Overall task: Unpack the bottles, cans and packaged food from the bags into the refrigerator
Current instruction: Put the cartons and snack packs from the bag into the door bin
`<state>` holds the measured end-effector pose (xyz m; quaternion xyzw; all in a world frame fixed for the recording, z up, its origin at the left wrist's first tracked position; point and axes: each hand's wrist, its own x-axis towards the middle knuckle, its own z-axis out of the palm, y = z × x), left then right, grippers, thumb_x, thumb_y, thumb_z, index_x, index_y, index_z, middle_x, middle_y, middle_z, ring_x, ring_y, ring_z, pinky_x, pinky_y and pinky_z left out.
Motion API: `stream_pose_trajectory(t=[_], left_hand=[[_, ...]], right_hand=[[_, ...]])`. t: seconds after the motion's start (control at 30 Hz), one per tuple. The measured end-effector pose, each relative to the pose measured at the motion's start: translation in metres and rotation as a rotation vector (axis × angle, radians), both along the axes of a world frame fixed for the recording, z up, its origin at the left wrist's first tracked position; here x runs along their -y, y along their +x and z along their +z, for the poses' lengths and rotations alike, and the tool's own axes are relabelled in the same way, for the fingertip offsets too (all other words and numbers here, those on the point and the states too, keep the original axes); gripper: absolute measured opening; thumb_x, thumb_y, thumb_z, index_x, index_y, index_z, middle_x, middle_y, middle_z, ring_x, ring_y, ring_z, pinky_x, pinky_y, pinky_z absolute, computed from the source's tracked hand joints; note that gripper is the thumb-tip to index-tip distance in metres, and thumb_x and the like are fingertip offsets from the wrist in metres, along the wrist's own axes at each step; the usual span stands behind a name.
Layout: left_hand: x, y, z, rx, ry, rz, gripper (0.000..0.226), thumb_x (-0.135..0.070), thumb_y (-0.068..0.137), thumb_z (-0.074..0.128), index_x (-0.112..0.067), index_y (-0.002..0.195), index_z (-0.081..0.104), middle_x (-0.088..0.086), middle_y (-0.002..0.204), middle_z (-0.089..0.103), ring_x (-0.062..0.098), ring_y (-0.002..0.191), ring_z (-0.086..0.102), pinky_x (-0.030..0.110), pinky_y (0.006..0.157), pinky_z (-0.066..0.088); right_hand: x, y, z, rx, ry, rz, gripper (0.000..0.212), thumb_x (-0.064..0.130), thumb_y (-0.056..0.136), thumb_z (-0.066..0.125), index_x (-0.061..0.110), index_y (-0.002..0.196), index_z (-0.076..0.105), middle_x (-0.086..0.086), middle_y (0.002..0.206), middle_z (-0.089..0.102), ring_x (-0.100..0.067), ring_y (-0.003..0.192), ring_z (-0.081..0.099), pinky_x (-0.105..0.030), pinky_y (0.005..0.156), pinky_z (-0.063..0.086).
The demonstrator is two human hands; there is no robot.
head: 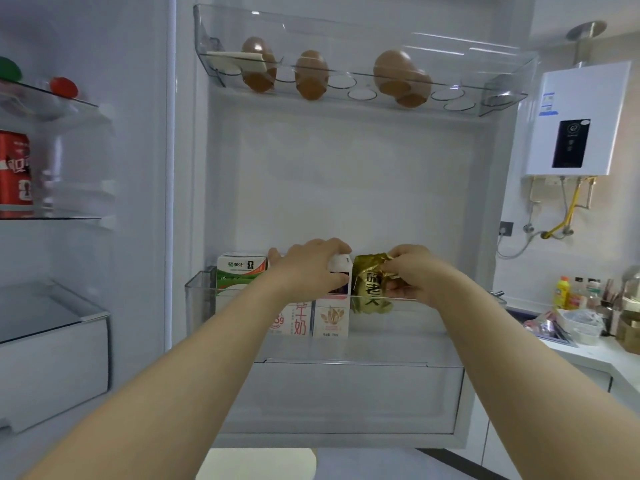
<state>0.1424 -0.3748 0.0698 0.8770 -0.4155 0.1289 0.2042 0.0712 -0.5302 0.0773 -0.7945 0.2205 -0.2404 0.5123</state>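
Observation:
The refrigerator door stands open before me, with a clear middle door bin (pixel 201 299). A green-and-white milk carton (pixel 239 275) stands at the bin's left, then a pink-lettered carton (pixel 294 320) and a white almond-drink carton (pixel 330 318). My left hand (pixel 311 268) grips the tops of these two cartons. My right hand (pixel 408 275) holds a gold foil pouch (pixel 369 289) just right of the almond carton, its lower part inside the bin.
The top door bin (pixel 502 95) holds several brown eggs (pixel 311 76). Red cans (pixel 15 174) stand on a fridge shelf at left. An empty lower door bin (pixel 346 393) sits below. At right are a water heater (pixel 578 119) and a cluttered counter (pixel 588 344).

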Motion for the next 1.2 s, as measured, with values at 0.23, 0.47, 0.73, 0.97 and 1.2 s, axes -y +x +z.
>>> stream_pose_trajectory(t=[0.23,0.47,0.73,0.97,1.2], left_hand=[[0.000,0.002,-0.001,0.006,-0.007,-0.007,0.045,-0.039,0.093,0.046,-0.039,0.136,0.032,-0.007,0.145,0.037,0.024,0.129,0.038,0.054,0.108,0.014],[0.001,0.002,-0.001,0.001,0.001,-0.003,0.047,-0.036,0.093,0.046,-0.040,0.137,0.031,-0.007,0.145,0.036,0.025,0.129,0.037,0.053,0.109,0.015],[0.000,-0.003,0.000,-0.018,-0.021,0.022,0.055,-0.020,0.086,0.045,-0.032,0.137,0.029,-0.003,0.134,0.046,0.024,0.119,0.044,0.050,0.109,0.018],[-0.004,-0.005,-0.001,-0.004,-0.032,0.015,0.055,-0.024,0.086,0.048,-0.033,0.137,0.030,-0.004,0.135,0.047,0.023,0.118,0.045,0.050,0.108,0.020],[-0.008,-0.009,-0.002,0.032,-0.080,0.034,0.052,-0.024,0.085,0.050,-0.030,0.135,0.036,-0.004,0.128,0.053,0.022,0.113,0.049,0.043,0.100,0.031]], right_hand=[[-0.012,0.013,-0.004,-0.370,-0.384,-0.024,0.028,-0.005,0.091,0.041,0.008,0.112,0.053,-0.021,0.105,0.062,-0.031,0.085,0.067,-0.040,0.074,0.059],[-0.021,0.010,-0.001,-0.433,-0.529,0.026,0.035,0.005,0.093,0.044,0.007,0.128,0.048,-0.012,0.117,0.055,-0.022,0.091,0.052,-0.024,0.058,0.049],[-0.016,0.004,-0.006,-0.019,-0.416,0.009,0.041,0.022,0.087,0.059,0.016,0.124,0.042,-0.002,0.098,0.047,-0.006,0.071,0.043,-0.021,0.057,0.036],[-0.022,-0.002,-0.007,-0.001,-0.451,0.032,0.038,0.032,0.087,0.058,0.017,0.120,0.047,0.000,0.103,0.049,-0.011,0.081,0.047,-0.024,0.064,0.038],[-0.028,-0.007,-0.009,-0.004,-0.510,-0.010,0.033,0.034,0.087,0.056,0.019,0.115,0.048,0.002,0.098,0.050,-0.014,0.083,0.051,-0.035,0.082,0.050]])
